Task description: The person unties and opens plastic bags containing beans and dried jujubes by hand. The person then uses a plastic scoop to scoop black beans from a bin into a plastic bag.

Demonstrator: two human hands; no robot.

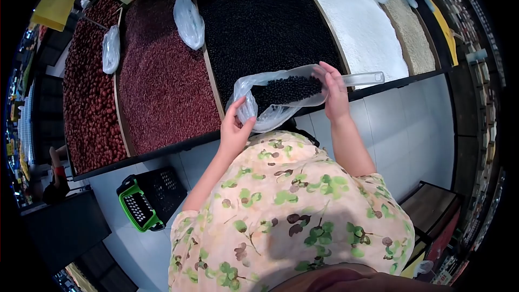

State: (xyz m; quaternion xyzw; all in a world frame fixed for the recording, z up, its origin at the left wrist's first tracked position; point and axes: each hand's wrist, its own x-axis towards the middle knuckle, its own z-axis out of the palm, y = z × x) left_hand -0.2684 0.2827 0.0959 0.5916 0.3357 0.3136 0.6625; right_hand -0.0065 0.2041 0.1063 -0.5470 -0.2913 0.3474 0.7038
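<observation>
My left hand (236, 130) pinches the edge of a clear plastic bag (247, 109), which hangs open over the front edge of the bins. In my right hand (337, 94) is a clear scoop (363, 79), gripped around the back of its bowl, with the handle pointing right. Black beans (292, 90) fill much of the scoop, and its front end lies inside the bag's mouth. Some black beans show through the bag near the scoop's tip. Behind both hands spreads a bin of loose black beans (259, 27).
Left of the black beans are bins of small reddish beans (162, 81) and red dates (89, 113). White grain (359, 21) fills a bin on the right. Clear plastic-looking items (189, 21) lie on the bins. A black basket with green trim (145, 200) stands on the floor.
</observation>
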